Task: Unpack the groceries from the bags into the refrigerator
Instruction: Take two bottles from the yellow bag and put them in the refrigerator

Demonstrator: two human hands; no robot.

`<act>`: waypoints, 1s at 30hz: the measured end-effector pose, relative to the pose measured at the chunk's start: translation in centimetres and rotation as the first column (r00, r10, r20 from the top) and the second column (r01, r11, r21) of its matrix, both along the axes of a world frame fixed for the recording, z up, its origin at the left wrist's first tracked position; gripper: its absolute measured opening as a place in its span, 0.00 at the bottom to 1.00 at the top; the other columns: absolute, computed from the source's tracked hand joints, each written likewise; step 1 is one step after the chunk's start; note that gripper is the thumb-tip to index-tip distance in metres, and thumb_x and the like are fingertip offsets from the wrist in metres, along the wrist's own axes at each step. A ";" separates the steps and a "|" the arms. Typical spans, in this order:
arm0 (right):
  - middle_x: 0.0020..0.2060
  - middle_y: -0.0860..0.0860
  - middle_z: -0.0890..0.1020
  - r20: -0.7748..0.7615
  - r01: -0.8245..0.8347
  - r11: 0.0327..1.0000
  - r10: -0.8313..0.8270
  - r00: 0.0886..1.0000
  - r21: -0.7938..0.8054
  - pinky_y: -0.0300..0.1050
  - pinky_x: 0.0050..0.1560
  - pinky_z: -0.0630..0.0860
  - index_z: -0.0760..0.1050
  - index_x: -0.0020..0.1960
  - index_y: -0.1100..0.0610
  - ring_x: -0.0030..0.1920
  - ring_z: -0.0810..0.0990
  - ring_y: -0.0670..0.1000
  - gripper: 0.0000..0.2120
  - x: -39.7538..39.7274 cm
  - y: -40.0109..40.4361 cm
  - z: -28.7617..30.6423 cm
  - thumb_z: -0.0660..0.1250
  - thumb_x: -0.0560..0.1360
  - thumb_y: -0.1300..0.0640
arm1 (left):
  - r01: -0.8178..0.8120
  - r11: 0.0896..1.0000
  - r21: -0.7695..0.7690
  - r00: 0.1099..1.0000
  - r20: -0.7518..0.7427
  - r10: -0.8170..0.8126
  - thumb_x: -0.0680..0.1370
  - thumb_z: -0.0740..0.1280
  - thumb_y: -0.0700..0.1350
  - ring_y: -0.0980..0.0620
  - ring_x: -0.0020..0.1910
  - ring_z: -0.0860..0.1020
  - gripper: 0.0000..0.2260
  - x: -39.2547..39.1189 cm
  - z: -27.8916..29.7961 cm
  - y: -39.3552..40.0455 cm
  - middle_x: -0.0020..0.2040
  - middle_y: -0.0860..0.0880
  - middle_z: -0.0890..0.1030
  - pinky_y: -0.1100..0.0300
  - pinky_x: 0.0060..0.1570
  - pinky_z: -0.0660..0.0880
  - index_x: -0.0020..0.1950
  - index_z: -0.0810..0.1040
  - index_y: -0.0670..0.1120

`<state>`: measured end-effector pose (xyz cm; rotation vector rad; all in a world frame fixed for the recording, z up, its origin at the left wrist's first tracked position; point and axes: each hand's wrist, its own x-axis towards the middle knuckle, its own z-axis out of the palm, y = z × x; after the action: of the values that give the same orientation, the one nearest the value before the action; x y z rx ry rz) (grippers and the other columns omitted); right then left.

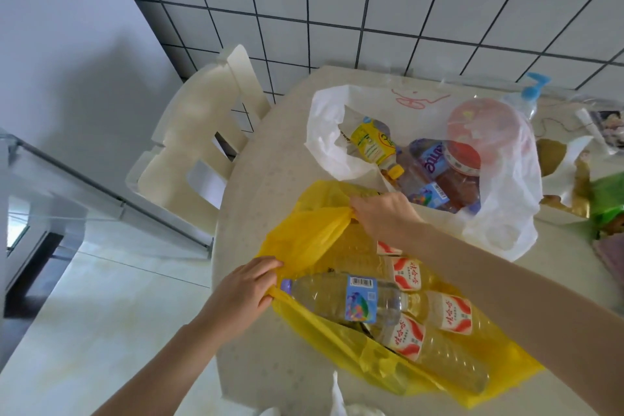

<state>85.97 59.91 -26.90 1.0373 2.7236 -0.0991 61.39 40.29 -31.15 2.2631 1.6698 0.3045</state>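
**Yellow bag held open, bottles waiting to be lifted out**

While the mouth is being spread, the table point(270, 159) should be allowed to carry all the weight, since the bottles lie loose on their sides and could roll toward the near edge if the plastic were lifted. The yellow bag point(314, 240) lies close to that edge, so it is best pulled open sideways only, wide enough for one hand to be freed and a bottle taken by its body. Behind it, the white bag point(503, 213) rests untouched, with more bottles and a red-lidded tub inside. No refrigerator can be identified with certainty.

The left hand point(243, 294) is clenched on the nearer rim of the yellow bag, plastic bunched in curled fingers just beside the purple cap of the blue-labelled bottle point(358, 300). The right hand point(381, 216) pinches the farther rim, gathered between thumb and fingers. Under the right forearm, several red-labelled bottles point(452, 314) are packed against one another; none is held.
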 end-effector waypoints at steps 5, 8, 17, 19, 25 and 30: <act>0.54 0.59 0.76 -0.062 0.197 0.980 -0.196 0.979 0.007 0.47 0.38 0.73 0.72 0.61 0.60 0.50 0.79 0.60 0.12 -2.1 1.3 0.4 0.58 0.79 0.63 | -0.037 0.999 0.005 0.999 -0.038 0.038 0.55 0.83 0.38 0.49 0.55 0.79 0.16 -0.6 -0.5 -0.2 0.51 0.46 0.84 0.58 0.45 0.81 0.37 0.83 0.47; 0.46 0.57 0.78 -0.076 0.283 0.958 -0.286 0.955 -0.043 0.45 0.37 0.71 0.73 0.56 0.59 0.44 0.79 0.59 0.09 -1.8 1.6 -0.3 0.57 0.78 0.63 | -0.087 0.996 -0.024 0.996 -0.037 0.086 0.53 0.83 0.37 0.48 0.51 0.83 0.17 -0.2 -0.8 1.0 0.52 0.46 0.83 0.56 0.45 0.81 0.36 0.82 0.48; 0.45 0.56 0.79 -0.157 0.353 0.914 -0.385 0.909 -0.201 0.46 0.39 0.70 0.74 0.53 0.57 0.43 0.77 0.58 0.07 -0.9 2.8 0.2 0.59 0.77 0.58 | -0.266 0.940 -0.212 0.959 0.040 0.281 0.65 0.73 0.32 0.45 0.50 0.82 0.12 0.9 -1.7 0.6 0.65 0.47 0.75 0.55 0.44 0.79 0.42 0.79 0.47; 0.43 0.53 0.76 -0.155 0.324 0.912 -0.368 0.917 -0.251 0.45 0.38 0.68 0.72 0.56 0.56 0.40 0.75 0.56 0.09 -0.4 2.4 0.8 0.58 0.78 0.59 | -0.267 0.936 -0.231 0.961 0.010 0.277 0.69 0.71 0.35 0.45 0.58 0.79 0.09 1.0 -1.2 0.5 0.68 0.47 0.72 0.53 0.54 0.77 0.46 0.81 0.46; 0.44 0.51 0.82 -0.269 0.338 0.891 -0.419 0.867 -0.302 0.51 0.41 0.80 0.73 0.56 0.49 0.41 0.81 0.52 0.08 4.3 -1.4 1.8 0.60 0.78 0.55 | -0.350 0.930 -0.116 0.932 0.056 0.358 0.73 0.70 0.38 0.46 0.62 0.76 0.12 3.6 1.9 0.3 0.62 0.46 0.78 0.53 0.59 0.74 0.56 0.81 0.43; 0.45 0.47 0.83 -0.266 0.403 0.865 -0.481 0.836 -0.298 0.46 0.47 0.81 0.76 0.50 0.50 0.43 0.81 0.47 0.04 9.2 -7.0 1.5 0.64 0.78 0.55 | -0.270 0.954 -0.132 0.951 0.118 0.286 0.77 0.68 0.45 0.50 0.63 0.72 0.17 7.3 3.3 0.5 0.62 0.50 0.77 0.57 0.59 0.72 0.65 0.75 0.47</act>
<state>95.16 52.90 -25.37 1.6917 2.5886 -0.7136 68.65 40.83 -27.84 1.8794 1.8821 0.4061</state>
